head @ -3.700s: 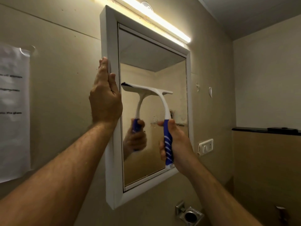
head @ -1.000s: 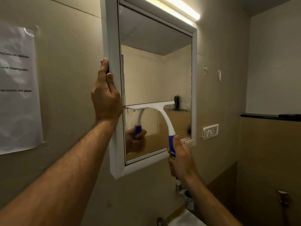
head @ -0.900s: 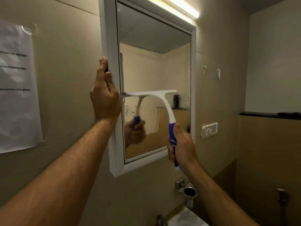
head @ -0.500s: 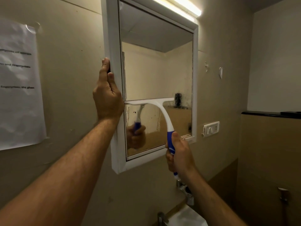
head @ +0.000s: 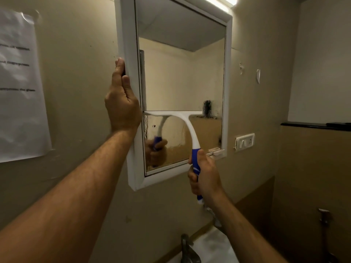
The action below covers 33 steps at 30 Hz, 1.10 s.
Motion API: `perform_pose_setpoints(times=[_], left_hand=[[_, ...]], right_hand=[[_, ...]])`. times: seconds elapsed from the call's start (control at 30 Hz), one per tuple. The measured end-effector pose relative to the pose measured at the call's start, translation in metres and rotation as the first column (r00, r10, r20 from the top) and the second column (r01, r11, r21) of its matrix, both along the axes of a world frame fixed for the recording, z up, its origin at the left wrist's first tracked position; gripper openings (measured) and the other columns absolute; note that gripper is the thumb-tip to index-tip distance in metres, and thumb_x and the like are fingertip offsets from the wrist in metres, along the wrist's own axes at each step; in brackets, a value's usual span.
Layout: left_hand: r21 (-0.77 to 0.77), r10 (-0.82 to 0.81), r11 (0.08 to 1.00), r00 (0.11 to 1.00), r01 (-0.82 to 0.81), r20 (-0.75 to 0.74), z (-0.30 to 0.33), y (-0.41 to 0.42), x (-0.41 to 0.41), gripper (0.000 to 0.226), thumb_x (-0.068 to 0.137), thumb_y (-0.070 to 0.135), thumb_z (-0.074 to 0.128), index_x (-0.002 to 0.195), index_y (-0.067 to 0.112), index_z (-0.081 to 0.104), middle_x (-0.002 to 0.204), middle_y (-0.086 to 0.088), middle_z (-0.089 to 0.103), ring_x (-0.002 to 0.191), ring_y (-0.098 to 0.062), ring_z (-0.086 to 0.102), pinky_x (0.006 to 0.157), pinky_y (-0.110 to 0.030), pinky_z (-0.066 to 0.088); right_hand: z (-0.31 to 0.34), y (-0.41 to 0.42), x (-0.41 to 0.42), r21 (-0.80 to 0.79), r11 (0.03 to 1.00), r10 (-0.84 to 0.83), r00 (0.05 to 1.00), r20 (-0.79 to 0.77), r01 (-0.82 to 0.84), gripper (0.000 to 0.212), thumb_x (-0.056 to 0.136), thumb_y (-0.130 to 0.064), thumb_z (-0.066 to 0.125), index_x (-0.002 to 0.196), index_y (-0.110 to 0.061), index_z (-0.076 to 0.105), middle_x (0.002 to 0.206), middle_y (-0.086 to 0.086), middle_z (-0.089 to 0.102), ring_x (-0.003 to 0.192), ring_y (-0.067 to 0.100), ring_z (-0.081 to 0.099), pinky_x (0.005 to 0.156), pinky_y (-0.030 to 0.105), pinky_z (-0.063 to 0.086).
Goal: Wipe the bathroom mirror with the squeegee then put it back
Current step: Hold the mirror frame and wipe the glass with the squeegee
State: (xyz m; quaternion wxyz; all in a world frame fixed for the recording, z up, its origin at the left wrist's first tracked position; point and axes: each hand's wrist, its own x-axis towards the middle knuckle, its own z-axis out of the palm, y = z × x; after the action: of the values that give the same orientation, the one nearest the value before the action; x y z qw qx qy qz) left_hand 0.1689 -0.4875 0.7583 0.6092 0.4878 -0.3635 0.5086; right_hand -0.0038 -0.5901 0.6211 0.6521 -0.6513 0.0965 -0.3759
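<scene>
2 hands are at work on the mirror (head: 182,76): the left hand (head: 121,103) clasps the outer edge of the white frame (head: 124,35), steadying it, while the right hand (head: 204,176) is wrapped tight round the blue grip of the squeegee (head: 182,122). The white blade lies flat on the glass above the right hand, level with the left knuckles, its near end just beside them. Half a second ago the blade sat at almost this height; 0.9 s ago it was higher, and 1 s ago lower, so the hand is working short repeated strokes over the lower left part of the glass. Below the blade the glass looks streaked and wet; above it the reflection is clear. My judgement: the upper part is done, the strip under the blade down to the bottom rail remains, and the return of the squeegee has not begun. A tap (head: 187,249) shows below the right wrist.
</scene>
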Motion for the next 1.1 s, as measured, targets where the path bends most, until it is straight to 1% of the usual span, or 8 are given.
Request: perform_pose_setpoints(times=[0.2, 0.33, 0.43, 0.53, 0.7, 0.8, 1.0, 1.1], left_hand=[[0.005, -0.004, 1.0, 1.0, 0.004, -0.012, -0.003, 0.001, -0.001, 0.043, 0.107, 0.024, 0.033, 0.147, 0.011, 0.039, 0.146, -0.003, 0.049, 0.126, -0.002, 0.049, 0.102, -0.008, 0.04], [0.004, -0.005, 1.0, 1.0, 0.005, -0.017, -0.007, 0.001, 0.0, 0.043, 0.106, 0.026, 0.032, 0.147, 0.012, 0.039, 0.145, -0.003, 0.051, 0.125, -0.011, 0.055, 0.102, -0.026, 0.049], [0.001, -0.009, 1.0, 1.0, 0.009, -0.015, -0.009, 0.001, -0.001, 0.044, 0.106, 0.026, 0.032, 0.147, 0.012, 0.039, 0.145, -0.002, 0.05, 0.127, -0.012, 0.054, 0.103, -0.029, 0.048], [-0.008, -0.001, 1.0, 1.0, 0.001, -0.02, -0.011, 0.0, 0.0, 0.043, 0.106, 0.025, 0.033, 0.147, 0.011, 0.04, 0.145, -0.003, 0.05, 0.126, -0.01, 0.053, 0.104, -0.024, 0.047], [-0.002, 0.01, 1.0, 1.0, -0.01, -0.022, -0.013, -0.001, 0.001, 0.043, 0.106, 0.024, 0.034, 0.147, 0.01, 0.04, 0.145, -0.003, 0.05, 0.123, 0.002, 0.048, 0.1, -0.006, 0.04], [0.003, 0.005, 1.0, 1.0, -0.005, -0.02, -0.013, 0.0, 0.001, 0.043, 0.106, 0.024, 0.034, 0.147, 0.01, 0.04, 0.146, -0.003, 0.049, 0.126, 0.0, 0.047, 0.102, -0.009, 0.041], [-0.019, 0.007, 1.0, 1.0, -0.007, -0.009, -0.014, -0.001, -0.001, 0.042, 0.106, 0.021, 0.035, 0.145, 0.008, 0.042, 0.145, -0.004, 0.05, 0.127, -0.011, 0.052, 0.104, -0.021, 0.046], [-0.024, 0.016, 1.0, 1.0, -0.016, -0.003, -0.015, -0.001, 0.0, 0.042, 0.106, 0.022, 0.035, 0.145, 0.009, 0.042, 0.146, -0.003, 0.05, 0.129, -0.012, 0.052, 0.105, -0.027, 0.046]], right_hand=[[0.036, 0.0, -0.003, -0.038, 0.999, -0.008, 0.998, 0.064, 0.011, 0.048, 0.098, -0.054, 0.029, 0.093, -0.014, 0.055, 0.053, -0.005, 0.044, 0.039, 0.008, 0.035, 0.037, 0.021, 0.031], [0.029, -0.001, 0.0, -0.03, 1.0, 0.006, 1.0, 0.021, -0.005, 0.049, 0.098, -0.056, 0.029, 0.092, -0.015, 0.054, 0.053, -0.005, 0.044, 0.04, 0.008, 0.035, 0.038, 0.021, 0.032], [-0.004, -0.004, 0.0, 0.012, 1.0, -0.023, 0.999, -0.028, 0.024, 0.051, 0.097, -0.056, 0.03, 0.097, -0.012, 0.055, 0.053, -0.004, 0.045, 0.04, 0.009, 0.037, 0.039, 0.022, 0.033], [-0.023, -0.004, -0.003, 0.031, 0.998, -0.051, 0.998, -0.048, 0.053, 0.051, 0.097, -0.054, 0.031, 0.1, -0.009, 0.056, 0.054, -0.002, 0.046, 0.041, 0.009, 0.038, 0.04, 0.021, 0.034], [0.017, -0.001, 0.001, -0.034, 0.999, -0.04, 0.999, 0.018, 0.041, 0.049, 0.095, -0.057, 0.031, 0.092, -0.015, 0.055, 0.053, -0.004, 0.045, 0.041, 0.009, 0.036, 0.039, 0.022, 0.031], [0.022, 0.001, 0.006, -0.031, 0.999, -0.025, 0.999, 0.025, 0.025, 0.048, 0.096, -0.057, 0.03, 0.091, -0.016, 0.055, 0.053, -0.005, 0.045, 0.041, 0.008, 0.036, 0.04, 0.022, 0.032], [-0.026, 0.006, 0.004, -0.009, 0.999, -0.042, 0.999, 0.012, 0.042, 0.05, 0.091, -0.056, 0.032, 0.092, -0.012, 0.055, 0.054, -0.002, 0.045, 0.041, 0.009, 0.037, 0.039, 0.022, 0.033], [-0.009, 0.006, 0.006, 0.0, 0.999, -0.033, 0.997, 0.063, 0.034, 0.049, 0.093, -0.054, 0.033, 0.095, -0.011, 0.055, 0.055, -0.002, 0.045, 0.041, 0.008, 0.038, 0.039, 0.022, 0.033]])
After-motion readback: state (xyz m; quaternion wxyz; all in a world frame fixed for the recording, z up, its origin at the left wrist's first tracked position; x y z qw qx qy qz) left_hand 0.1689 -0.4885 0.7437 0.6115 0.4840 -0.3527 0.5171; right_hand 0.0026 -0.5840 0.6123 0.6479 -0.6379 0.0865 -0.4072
